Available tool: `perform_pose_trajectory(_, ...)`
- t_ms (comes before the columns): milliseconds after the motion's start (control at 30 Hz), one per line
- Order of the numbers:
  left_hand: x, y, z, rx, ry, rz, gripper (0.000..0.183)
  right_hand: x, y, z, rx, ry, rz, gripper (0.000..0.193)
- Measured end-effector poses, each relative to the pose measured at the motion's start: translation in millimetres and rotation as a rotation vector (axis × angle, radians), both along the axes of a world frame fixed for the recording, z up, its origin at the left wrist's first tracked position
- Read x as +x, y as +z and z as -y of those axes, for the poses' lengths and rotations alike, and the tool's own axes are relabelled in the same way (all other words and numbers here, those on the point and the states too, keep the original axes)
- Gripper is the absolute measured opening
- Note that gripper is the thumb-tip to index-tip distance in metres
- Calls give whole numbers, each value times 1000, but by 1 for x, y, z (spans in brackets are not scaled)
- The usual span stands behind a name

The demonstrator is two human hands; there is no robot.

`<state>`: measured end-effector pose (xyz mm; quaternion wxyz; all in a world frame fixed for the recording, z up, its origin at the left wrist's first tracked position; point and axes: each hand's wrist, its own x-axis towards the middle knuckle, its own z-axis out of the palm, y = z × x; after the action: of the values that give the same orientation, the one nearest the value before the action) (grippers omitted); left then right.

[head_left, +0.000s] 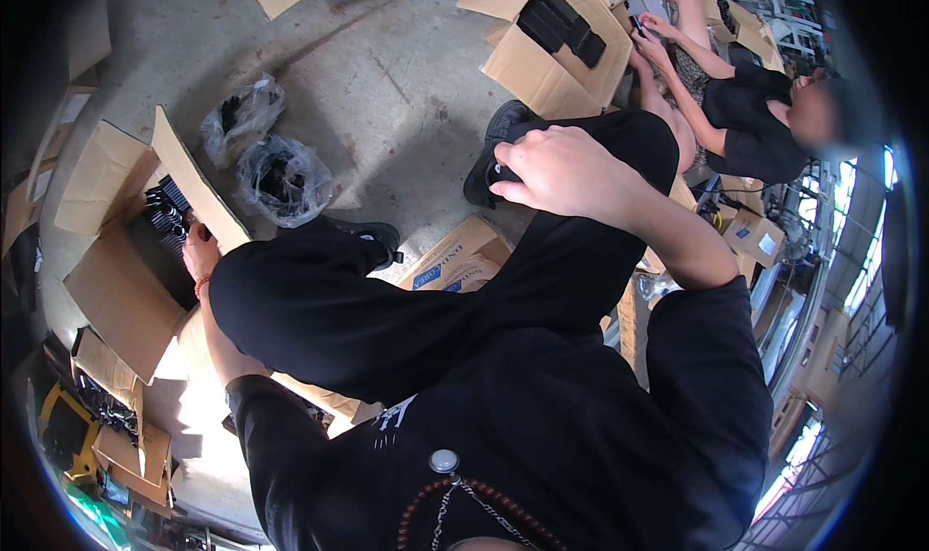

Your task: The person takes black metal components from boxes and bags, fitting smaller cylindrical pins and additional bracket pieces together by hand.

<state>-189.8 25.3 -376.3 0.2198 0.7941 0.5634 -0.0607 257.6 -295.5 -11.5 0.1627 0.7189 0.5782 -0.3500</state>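
My left hand (200,255), with a red bead bracelet at the wrist, reaches into an open cardboard box (124,295) on the left. Its fingers are curled at the box's inner side, beside a row of small black parts (166,208); a dark bit shows at the fingertips, too small to name. My right hand (561,172) is over my raised knee, fingers bent and thumb opposite them. Something dark with a pale spot lies between thumb and forefinger, against my black shoe (498,135); I cannot tell whether it is held.
Two clear plastic bags (283,181) with black contents lie on the concrete floor. Ahead right stands an open carton (547,82) of black blocks, beside a seated co-worker (745,116) handling a small dark item. A flattened carton (460,251) lies between my legs; more boxes (135,454) stand lower left.
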Motion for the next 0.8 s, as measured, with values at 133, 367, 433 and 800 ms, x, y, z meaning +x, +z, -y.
perform_pose_trajectory(133,-19,-1,3,-67,236,207,35,-3,9,8,123,31,-31,33)
perform_pose_trajectory(367,8,124,14,-32,502,705,45,-25,176,24,133,128,-112,28)
perform_pose_trajectory(433,-11,141,18,-34,586,803,44,-43,202,16,172,198,-50,28)
perform_pose_trajectory(800,34,258,39,-48,487,915,31,-24,224,42,394,295,185,29)
